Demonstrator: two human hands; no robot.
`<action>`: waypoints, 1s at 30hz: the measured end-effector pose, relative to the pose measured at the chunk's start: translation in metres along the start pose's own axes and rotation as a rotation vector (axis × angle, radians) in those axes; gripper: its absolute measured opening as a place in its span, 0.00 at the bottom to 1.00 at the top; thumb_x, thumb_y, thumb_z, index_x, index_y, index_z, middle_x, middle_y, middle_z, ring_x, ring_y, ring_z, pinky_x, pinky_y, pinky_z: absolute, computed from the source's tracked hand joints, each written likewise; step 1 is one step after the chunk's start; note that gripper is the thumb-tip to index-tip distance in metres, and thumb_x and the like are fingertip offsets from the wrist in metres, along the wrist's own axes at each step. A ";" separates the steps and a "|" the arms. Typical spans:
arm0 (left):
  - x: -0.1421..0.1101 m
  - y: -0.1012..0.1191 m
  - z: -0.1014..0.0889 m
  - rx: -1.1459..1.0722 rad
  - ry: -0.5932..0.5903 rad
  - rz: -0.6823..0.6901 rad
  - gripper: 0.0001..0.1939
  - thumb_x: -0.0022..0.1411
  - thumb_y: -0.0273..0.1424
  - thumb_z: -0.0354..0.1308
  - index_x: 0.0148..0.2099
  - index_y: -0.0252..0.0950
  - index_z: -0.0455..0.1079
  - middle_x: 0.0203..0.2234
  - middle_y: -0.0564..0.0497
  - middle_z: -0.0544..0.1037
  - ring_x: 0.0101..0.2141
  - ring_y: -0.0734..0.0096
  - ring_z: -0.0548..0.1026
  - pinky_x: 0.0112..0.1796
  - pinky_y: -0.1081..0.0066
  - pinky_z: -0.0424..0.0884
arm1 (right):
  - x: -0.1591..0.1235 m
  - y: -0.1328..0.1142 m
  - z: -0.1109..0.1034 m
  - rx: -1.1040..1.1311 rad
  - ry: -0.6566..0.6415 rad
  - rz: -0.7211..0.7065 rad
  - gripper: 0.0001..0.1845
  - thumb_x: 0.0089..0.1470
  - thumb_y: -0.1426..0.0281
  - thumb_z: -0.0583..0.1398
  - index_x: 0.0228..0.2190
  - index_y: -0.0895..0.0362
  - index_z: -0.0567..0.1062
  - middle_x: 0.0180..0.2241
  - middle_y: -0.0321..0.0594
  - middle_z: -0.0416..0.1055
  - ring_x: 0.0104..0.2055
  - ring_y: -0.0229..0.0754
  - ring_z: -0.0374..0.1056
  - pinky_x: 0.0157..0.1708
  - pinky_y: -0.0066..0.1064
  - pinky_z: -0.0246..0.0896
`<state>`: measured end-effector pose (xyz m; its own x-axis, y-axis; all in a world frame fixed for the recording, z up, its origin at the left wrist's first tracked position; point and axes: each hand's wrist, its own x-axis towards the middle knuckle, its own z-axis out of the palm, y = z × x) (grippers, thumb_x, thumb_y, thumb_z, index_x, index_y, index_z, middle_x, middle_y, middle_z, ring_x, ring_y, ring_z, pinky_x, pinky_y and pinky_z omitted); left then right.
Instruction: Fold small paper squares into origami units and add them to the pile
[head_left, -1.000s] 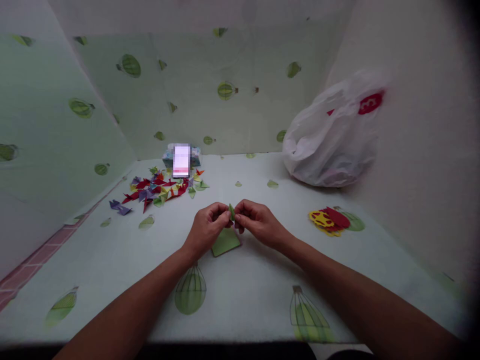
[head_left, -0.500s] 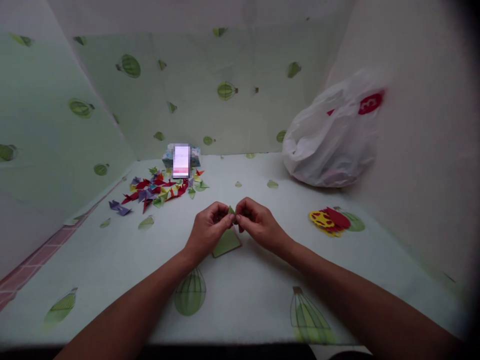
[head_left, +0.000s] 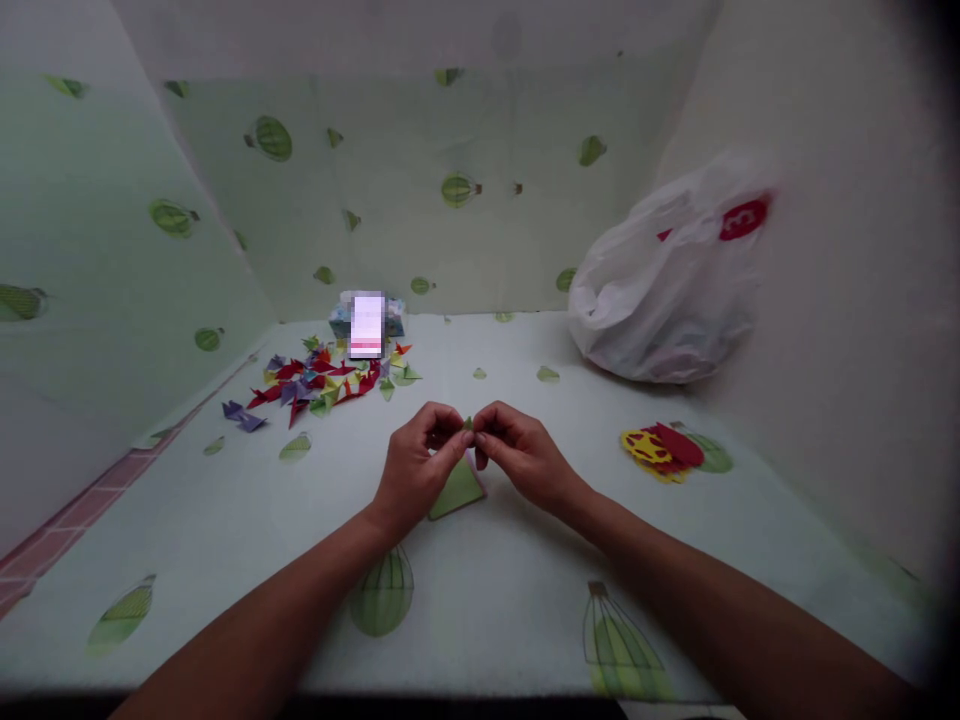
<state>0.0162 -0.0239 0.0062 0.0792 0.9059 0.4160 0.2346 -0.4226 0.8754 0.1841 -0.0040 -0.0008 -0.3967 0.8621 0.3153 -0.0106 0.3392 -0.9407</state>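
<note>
Between my fingertips, above the middle of the table, is a small folded piece of green paper (head_left: 469, 424). My left hand (head_left: 421, 455) pinches it from the left with thumb and fingers. My right hand (head_left: 519, 446) closes on it from the right, and the two thumb tips nearly meet. Most of the folded paper is hidden behind the fingers, so its full shape cannot be made out. Just below my hands lies a square stack of green paper (head_left: 459, 492) on the table, partly covered by my left hand.
Many folded paper birds (head_left: 322, 380) in several colours lie at the back left. Behind them a lit phone (head_left: 366, 325) leans on a tissue box (head_left: 395, 318). A white plastic bag (head_left: 667, 290) stands back right, with yellow and red cut-outs (head_left: 660, 450) in front of it.
The folded green paper has turned between my fingertips and shows less above them. Both hands stay close together in nearly the same place. The whole view has shifted slightly.
</note>
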 end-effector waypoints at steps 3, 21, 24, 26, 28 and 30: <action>0.000 0.001 0.000 0.057 0.021 0.039 0.04 0.61 0.29 0.62 0.36 0.36 0.70 0.29 0.53 0.75 0.30 0.74 0.74 0.32 0.73 0.71 | -0.001 0.001 0.000 -0.054 -0.002 -0.042 0.03 0.58 0.70 0.58 0.32 0.56 0.68 0.24 0.32 0.67 0.26 0.35 0.66 0.30 0.30 0.61; 0.000 0.002 -0.002 0.281 0.036 0.350 0.06 0.61 0.22 0.60 0.33 0.35 0.68 0.30 0.51 0.75 0.32 0.72 0.73 0.34 0.71 0.70 | 0.000 -0.003 -0.003 -0.041 0.069 -0.076 0.04 0.56 0.69 0.62 0.33 0.57 0.72 0.28 0.36 0.69 0.29 0.37 0.67 0.31 0.31 0.63; 0.000 0.003 -0.002 0.294 0.024 0.353 0.06 0.61 0.20 0.60 0.35 0.35 0.70 0.30 0.52 0.74 0.31 0.73 0.73 0.33 0.71 0.70 | 0.000 -0.002 -0.003 -0.027 0.051 -0.070 0.03 0.57 0.70 0.61 0.33 0.57 0.71 0.29 0.36 0.69 0.30 0.37 0.68 0.32 0.32 0.64; 0.001 0.004 -0.003 0.310 0.025 0.362 0.06 0.61 0.20 0.60 0.37 0.35 0.70 0.30 0.52 0.74 0.32 0.73 0.73 0.34 0.71 0.70 | 0.000 -0.002 -0.003 -0.033 0.061 -0.097 0.03 0.57 0.71 0.61 0.34 0.56 0.71 0.30 0.35 0.69 0.29 0.37 0.68 0.31 0.32 0.65; 0.001 0.005 -0.003 0.327 0.031 0.376 0.06 0.61 0.19 0.59 0.36 0.36 0.70 0.31 0.52 0.74 0.32 0.72 0.73 0.34 0.70 0.70 | -0.001 -0.003 -0.003 -0.093 0.093 -0.175 0.03 0.58 0.73 0.60 0.36 0.55 0.70 0.31 0.35 0.68 0.29 0.36 0.68 0.31 0.31 0.64; 0.001 0.005 -0.004 0.344 0.034 0.396 0.07 0.61 0.19 0.59 0.36 0.36 0.69 0.30 0.52 0.74 0.33 0.72 0.73 0.35 0.70 0.70 | -0.002 -0.004 -0.003 -0.223 0.113 -0.285 0.05 0.59 0.76 0.58 0.37 0.55 0.70 0.33 0.36 0.68 0.31 0.36 0.67 0.33 0.31 0.64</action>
<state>0.0139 -0.0251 0.0118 0.1963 0.6748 0.7114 0.4984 -0.6935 0.5203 0.1877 -0.0056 0.0028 -0.3030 0.7534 0.5837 0.0994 0.6341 -0.7668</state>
